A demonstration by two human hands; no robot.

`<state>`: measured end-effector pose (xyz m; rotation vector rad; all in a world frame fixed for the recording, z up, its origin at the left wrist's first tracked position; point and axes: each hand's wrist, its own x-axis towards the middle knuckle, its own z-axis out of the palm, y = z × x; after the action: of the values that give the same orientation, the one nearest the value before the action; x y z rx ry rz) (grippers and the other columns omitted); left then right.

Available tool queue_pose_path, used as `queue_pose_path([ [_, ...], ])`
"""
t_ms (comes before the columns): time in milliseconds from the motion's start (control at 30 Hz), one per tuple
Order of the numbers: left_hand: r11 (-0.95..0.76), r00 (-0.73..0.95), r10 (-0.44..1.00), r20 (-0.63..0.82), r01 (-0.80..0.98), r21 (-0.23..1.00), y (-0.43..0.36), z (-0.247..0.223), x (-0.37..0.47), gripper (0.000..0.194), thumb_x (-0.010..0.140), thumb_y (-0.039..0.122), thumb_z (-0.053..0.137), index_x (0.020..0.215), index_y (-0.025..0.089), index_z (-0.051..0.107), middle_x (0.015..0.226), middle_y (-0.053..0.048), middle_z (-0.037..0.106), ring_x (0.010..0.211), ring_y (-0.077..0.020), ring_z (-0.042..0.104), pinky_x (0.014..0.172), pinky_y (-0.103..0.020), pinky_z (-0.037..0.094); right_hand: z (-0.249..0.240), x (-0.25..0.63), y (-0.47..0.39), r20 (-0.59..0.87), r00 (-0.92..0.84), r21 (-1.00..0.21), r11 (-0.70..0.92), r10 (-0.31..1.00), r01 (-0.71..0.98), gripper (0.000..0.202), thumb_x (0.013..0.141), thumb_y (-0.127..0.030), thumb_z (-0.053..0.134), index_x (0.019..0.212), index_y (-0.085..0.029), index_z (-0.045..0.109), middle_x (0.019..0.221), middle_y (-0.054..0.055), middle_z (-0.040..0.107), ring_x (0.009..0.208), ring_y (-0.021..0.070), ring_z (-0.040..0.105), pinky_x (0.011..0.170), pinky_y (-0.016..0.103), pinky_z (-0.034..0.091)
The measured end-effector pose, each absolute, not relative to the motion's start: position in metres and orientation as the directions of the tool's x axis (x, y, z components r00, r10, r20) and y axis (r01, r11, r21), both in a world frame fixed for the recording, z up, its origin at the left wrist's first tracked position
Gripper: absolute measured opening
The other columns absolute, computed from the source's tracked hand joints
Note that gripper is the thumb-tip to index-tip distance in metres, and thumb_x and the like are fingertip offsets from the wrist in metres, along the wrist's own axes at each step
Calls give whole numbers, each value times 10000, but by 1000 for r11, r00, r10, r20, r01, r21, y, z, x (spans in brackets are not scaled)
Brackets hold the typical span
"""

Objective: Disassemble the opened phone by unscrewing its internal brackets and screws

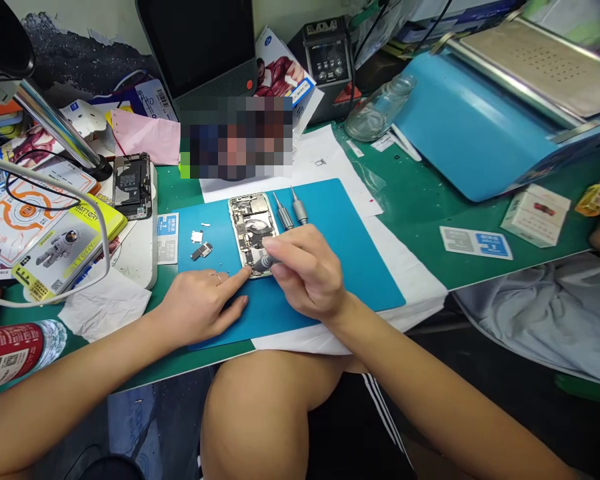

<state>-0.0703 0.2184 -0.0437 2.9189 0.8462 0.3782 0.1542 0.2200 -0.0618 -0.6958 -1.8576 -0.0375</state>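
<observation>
An opened smartphone (240, 230) lies on a blue mat (350, 267), its inner parts bare. My left hand (200, 303) rests on the mat, index finger stretched to the phone's lower left corner, thumb apart. Between the fingers of my right hand (310, 270) is a grey screwdriver (264, 264), its tip down at the phone's lower end. Two more screwdrivers, one slim (283, 215) and one thicker (299, 208), lie just right of the phone. Left of it are a small dark phone part (201, 251) and a silver metal plate (197, 237).
At the left stand a second opened phone (133, 185), battery boxes (65, 250), a lamp pole (63, 127) and a bottle (17, 353). Behind the mat is a dark screen (197, 47). A glass jar (380, 107), a blue sheet (445, 127) and a white box (536, 215) are at the right.
</observation>
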Motion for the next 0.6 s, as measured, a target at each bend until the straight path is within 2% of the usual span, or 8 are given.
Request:
queue_pose_path([
  [67,-841,814,540,212,524,132,219,-43,-70,379,1059,383,455,1303,150,628,770,-18,733,673,-182,702,539,-287,442,-63,153,221,875,-212,-289,820,436,494,509,1033,-227,499,1541,-266,480,892,40,674,804,187,632,729,345,546],
  [133,-838,813,546,200,534,116,219,-43,-71,373,1058,387,460,1293,157,635,754,-17,727,662,-182,694,539,-287,433,-64,152,223,876,-214,-280,817,432,505,496,1050,-267,481,1545,-276,464,960,53,689,861,193,652,764,354,561],
  [233,-841,826,541,158,532,102,220,-42,-72,401,1062,389,455,1344,153,616,783,-33,737,691,-195,701,554,-297,443,-65,150,225,878,-234,-258,823,419,506,513,1054,-241,464,1561,-295,406,1104,62,737,972,201,695,826,374,590],
  [433,-829,829,558,36,554,78,223,-40,-73,475,1077,429,401,1435,161,559,855,-51,761,760,-225,728,561,-312,459,-67,148,227,866,-238,-276,818,439,505,505,1080,-231,371,1582,-287,340,1200,85,756,1031,217,719,856,417,618],
  [600,-826,825,564,30,562,55,221,-40,-73,463,1076,421,406,1424,159,563,880,-66,766,779,-226,737,578,-304,456,-68,148,226,860,-225,-311,821,457,479,552,1051,-153,425,1577,-309,359,1054,44,771,923,197,695,812,383,626],
])
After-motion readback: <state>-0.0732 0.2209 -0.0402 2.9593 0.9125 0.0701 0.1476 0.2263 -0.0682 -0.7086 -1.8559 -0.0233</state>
